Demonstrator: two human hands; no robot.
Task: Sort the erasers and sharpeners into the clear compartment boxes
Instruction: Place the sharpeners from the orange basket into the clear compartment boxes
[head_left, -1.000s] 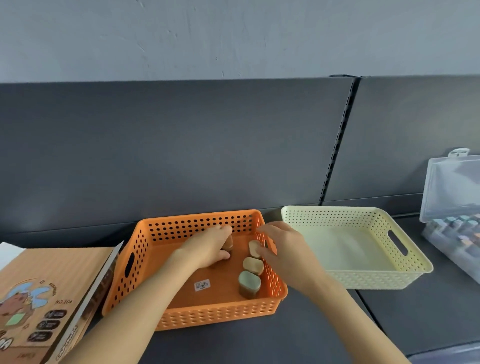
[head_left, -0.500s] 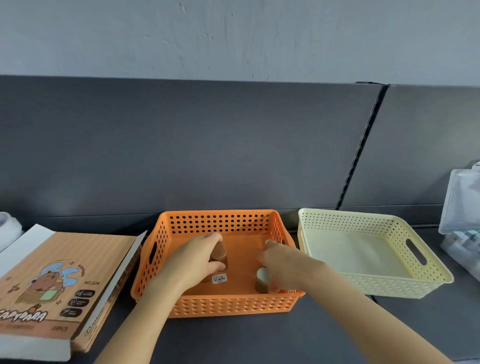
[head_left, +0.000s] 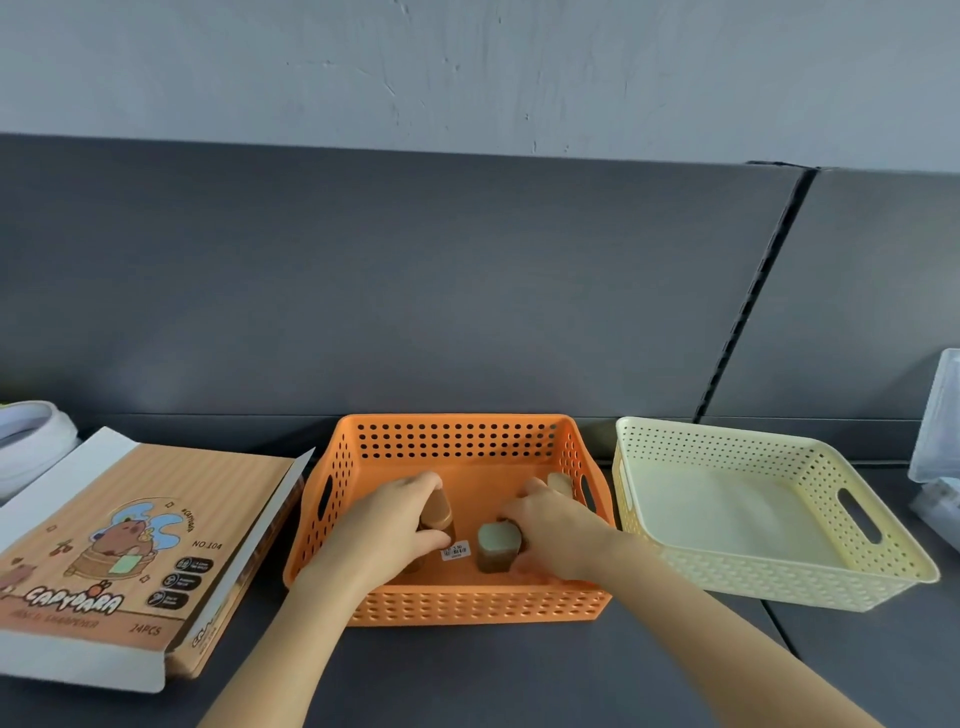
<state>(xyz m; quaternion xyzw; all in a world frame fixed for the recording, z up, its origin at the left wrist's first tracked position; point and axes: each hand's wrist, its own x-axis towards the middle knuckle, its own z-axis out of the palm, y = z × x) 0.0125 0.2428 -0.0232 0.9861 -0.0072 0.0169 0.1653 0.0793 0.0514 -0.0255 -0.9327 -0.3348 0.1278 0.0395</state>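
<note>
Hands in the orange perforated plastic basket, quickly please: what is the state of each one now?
Left hand: closed, grips a small brown rounded piece.
Right hand: closed, grips a small green-topped brown piece.

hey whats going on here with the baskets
A person has both hands inside the orange basket. The left hand grips a small brown piece, and the right hand has its fingers round a green-topped piece. A beige piece sits by the basket's right wall. Nothing has reached the clear box, barely in view at the far right.
</note>
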